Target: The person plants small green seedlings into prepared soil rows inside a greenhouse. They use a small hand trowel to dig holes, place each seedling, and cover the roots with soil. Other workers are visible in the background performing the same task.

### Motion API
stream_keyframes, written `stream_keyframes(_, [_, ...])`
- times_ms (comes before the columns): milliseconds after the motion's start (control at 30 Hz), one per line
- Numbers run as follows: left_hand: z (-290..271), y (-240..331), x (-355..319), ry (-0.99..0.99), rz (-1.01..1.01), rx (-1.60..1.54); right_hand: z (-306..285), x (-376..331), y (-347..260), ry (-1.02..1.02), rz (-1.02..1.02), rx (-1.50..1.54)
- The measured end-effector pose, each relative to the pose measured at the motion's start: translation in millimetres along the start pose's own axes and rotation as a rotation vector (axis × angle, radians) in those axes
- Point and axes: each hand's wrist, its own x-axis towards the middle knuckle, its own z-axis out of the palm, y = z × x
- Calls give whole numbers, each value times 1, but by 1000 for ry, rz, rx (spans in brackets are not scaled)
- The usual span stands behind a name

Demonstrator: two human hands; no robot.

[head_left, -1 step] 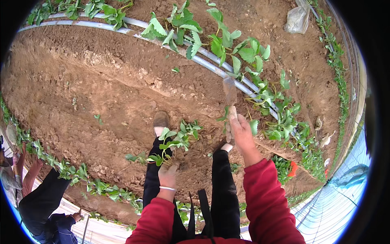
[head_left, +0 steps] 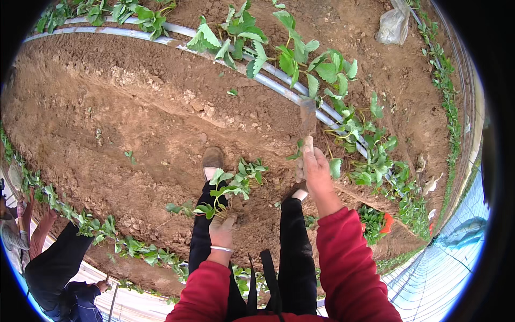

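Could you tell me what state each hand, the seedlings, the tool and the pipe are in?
Left hand: closed around a bunch of seedlings.
Right hand: closed on a trowel, blade up.
Irrigation pipe: lying along the planted row.
Plastic bag: crumpled on soil.

Nothing moved: left hand (head_left: 221,229) gripping seedlings (head_left: 232,185) as before, right hand (head_left: 315,170) unchanged with trowel (head_left: 308,115) near the pipe (head_left: 279,86).
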Motion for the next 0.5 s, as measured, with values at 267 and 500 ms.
stream_keyframes(267, [-3, 2, 6, 3, 41, 0, 78, 15, 33, -146, -28, 65])
stream_keyframes(500, [-7, 6, 6, -7, 51, -23, 26, 1, 13, 39, -648, -809])
